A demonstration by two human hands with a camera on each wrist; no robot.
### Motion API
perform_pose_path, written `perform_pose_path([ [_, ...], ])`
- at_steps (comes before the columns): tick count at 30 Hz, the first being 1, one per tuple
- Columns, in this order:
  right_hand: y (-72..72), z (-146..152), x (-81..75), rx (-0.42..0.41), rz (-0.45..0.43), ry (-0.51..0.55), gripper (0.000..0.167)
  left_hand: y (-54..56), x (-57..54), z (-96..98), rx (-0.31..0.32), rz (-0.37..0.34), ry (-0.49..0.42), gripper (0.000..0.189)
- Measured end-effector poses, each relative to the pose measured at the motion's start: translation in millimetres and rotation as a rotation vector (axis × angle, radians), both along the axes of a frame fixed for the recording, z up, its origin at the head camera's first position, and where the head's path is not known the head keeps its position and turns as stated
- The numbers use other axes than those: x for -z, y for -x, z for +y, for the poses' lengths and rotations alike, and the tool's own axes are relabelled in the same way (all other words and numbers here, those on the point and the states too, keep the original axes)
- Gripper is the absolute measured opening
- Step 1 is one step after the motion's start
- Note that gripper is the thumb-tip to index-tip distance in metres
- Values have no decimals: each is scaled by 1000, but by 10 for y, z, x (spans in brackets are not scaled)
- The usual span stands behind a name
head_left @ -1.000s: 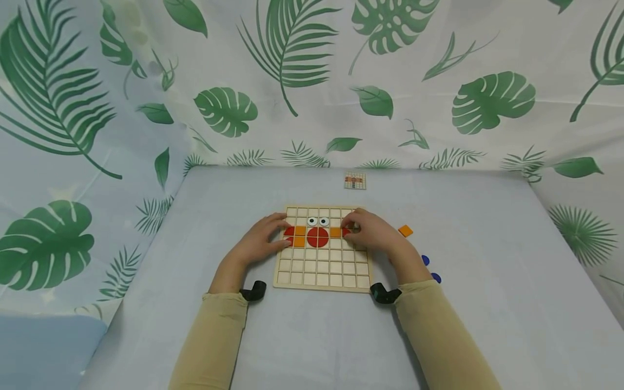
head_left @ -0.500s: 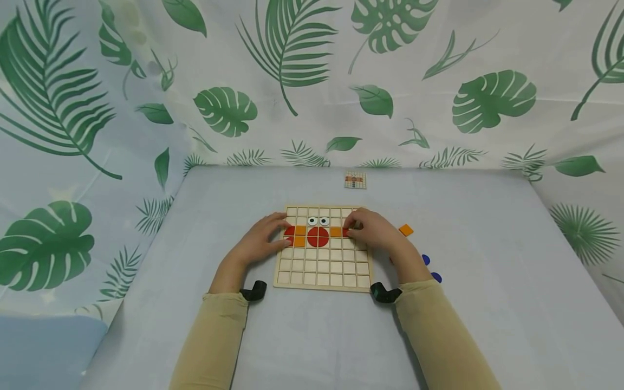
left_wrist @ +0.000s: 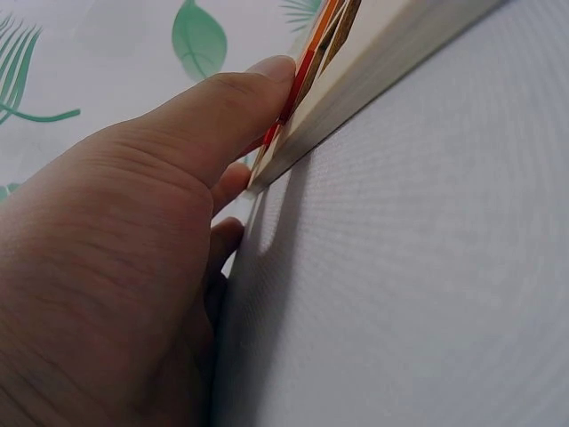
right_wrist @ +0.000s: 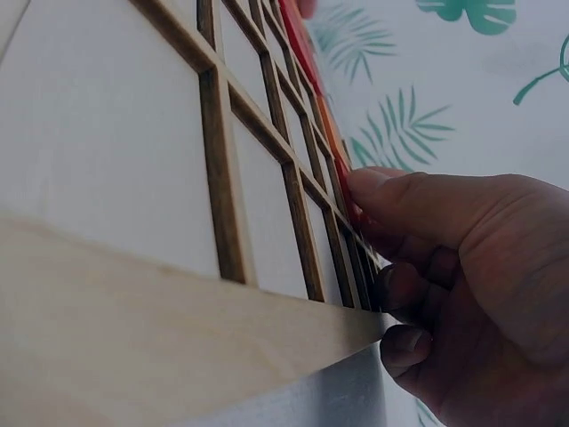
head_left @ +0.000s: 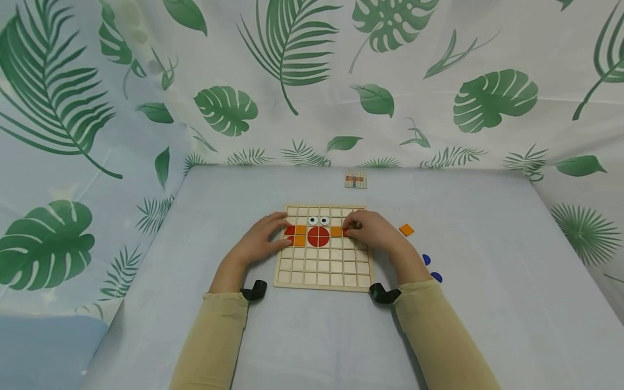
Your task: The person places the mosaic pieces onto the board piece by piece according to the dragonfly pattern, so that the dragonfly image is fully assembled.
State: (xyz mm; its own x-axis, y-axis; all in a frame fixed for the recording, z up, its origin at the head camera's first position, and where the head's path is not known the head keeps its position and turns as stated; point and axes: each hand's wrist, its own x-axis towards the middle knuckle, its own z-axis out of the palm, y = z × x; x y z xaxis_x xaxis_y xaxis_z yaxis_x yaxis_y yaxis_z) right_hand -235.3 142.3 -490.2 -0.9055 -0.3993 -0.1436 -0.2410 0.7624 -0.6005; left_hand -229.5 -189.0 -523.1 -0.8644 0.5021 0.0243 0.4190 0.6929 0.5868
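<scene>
A wooden grid board lies between my hands in the head view. Across it run orange square tiles, a red circle of tiles and two eye tiles. At the left edge, my left hand rests with thumb and fingers spread beside red tiles; in the left wrist view its thumb lies on the red piece there. My right hand pinches a red tile at the right end of the row, low over the grid. The fingers partly cover this tile.
A loose orange square lies right of the board, with two blue rounded pieces nearer my right forearm. Behind the board is a small pattern card. Leaf-printed cloth walls enclose the table at the back and sides.
My right thumb and fingertips have drawn slightly closer together at the red tile. The left hand and the board have stayed in place.
</scene>
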Motion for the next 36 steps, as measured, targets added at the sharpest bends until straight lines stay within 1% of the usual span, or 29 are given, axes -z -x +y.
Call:
perform_pose_path([
  [6,-14,-2,-24,3,-4,-12,8,8,10,-2,0,7,2,44],
  [11,-37,82,-117,8,-5,-16,11,11,11,4,1,9,-6,44],
  [18,-39,442,-242,76,30,-43,19,6,-7,15,-5,0,-7,44],
  [21,-50,623,-266,105,23,-59,20,-2,-17,16,-11,-7,-7,44],
  [26,-107,911,-241,148,-20,-69,23,-3,-15,23,-13,-21,-9,43],
  [30,-154,1112,-182,185,-42,-81,25,1,0,24,-14,-21,-11,43],
  [36,-202,1276,-116,227,-74,-80,30,4,3,20,-24,-33,-14,42],
])
